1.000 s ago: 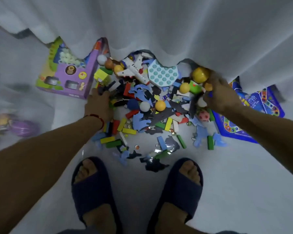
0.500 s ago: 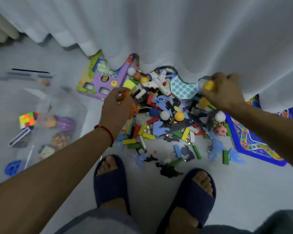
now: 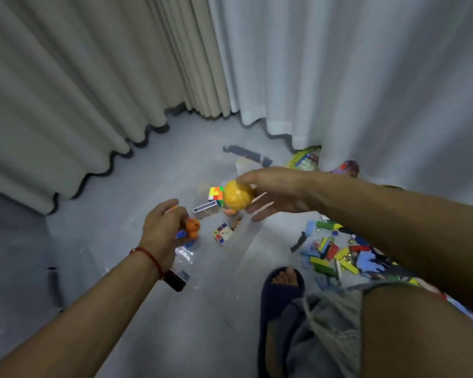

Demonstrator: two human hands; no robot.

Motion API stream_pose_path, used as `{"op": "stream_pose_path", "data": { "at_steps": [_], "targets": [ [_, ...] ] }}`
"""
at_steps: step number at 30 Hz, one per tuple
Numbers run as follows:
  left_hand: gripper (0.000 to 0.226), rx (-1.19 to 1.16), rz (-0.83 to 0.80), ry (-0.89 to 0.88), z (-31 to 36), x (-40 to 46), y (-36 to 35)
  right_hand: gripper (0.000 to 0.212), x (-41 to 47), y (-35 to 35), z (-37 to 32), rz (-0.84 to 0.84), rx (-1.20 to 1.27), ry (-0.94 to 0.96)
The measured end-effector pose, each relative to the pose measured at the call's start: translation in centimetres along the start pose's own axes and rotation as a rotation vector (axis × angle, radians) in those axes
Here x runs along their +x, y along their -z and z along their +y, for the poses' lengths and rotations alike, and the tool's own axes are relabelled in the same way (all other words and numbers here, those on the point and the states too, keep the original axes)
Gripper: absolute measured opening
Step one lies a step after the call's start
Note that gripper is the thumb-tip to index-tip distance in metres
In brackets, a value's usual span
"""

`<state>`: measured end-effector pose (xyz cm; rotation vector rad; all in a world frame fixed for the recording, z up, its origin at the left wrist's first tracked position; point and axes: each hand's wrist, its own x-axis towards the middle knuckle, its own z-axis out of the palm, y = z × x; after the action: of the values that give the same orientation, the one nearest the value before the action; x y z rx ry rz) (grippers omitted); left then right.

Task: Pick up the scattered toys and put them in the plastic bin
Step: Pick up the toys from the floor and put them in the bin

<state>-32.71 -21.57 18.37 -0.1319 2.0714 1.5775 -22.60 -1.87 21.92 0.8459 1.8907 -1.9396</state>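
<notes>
**Two handfuls swing from the toy pile to the bin**

Head view: A second ago both my hands were buried in the scattered toys under the white curtain; now I have turned left and both hang over the clear plastic bin (image 3: 246, 170), whose walls barely show against the grey floor. My right hand (image 3: 279, 193) has its fingers wrapped around a yellow ball (image 3: 238, 196), held above the bin's far side. My left hand (image 3: 161, 227) is clenched on an orange toy (image 3: 192, 227), with something blue beneath it, over the bin's near side. The load looks ready to drop, so this trip seems almost done.

Inside the bin already lie a colour cube (image 3: 216, 193), a second cube (image 3: 223, 233) nearer me, and a small box (image 3: 206, 210) between them.

Right of the bin, the toy pile (image 3: 336, 255) of coloured blocks and blue pieces is well apart and largely uncollected, partly hidden by my right arm and knee. My slippered foot (image 3: 281, 293) stands between bin and pile. Nothing blocks the drop.
</notes>
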Motion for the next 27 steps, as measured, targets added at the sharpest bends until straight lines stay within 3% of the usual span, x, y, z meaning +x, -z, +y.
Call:
{"op": "stream_pose_path", "data": {
  "at_steps": [2,4,7,13,18,23,27],
  "targets": [
    [0.027,0.037,0.03,0.072,0.0,0.7,2.4,0.037,0.7,-2.2,-0.8,-0.012,-0.171,-0.005],
    [0.04,0.07,0.076,0.089,-0.4,1.5,3.4,0.032,0.5,-2.1,-0.6,-0.018,-0.332,-0.013],
    [0.035,0.056,0.076,0.0,-0.5,1.6,1.5,0.033,-0.9,1.9,1.2,0.013,-0.476,-0.019],
    [0.038,0.285,-0.333,-0.257,-2.9,-1.2,-11.9,0.026,-6.7,17.4,11.5,0.42,-0.594,-0.268],
    [0.034,0.53,-0.706,-0.279,-7.5,-2.8,-26.0,0.026,-10.9,25.5,23.4,0.71,-0.674,-0.46],
    [0.04,0.749,-0.867,-0.274,-10.5,-2.1,-36.6,0.036,-7.2,28.7,32.3,0.73,-0.587,-0.529],
    [0.037,0.787,-0.837,-0.213,-12.3,0.0,-41.9,0.054,-1.6,31.2,36.6,0.864,-0.418,-0.462]
  ]
}}
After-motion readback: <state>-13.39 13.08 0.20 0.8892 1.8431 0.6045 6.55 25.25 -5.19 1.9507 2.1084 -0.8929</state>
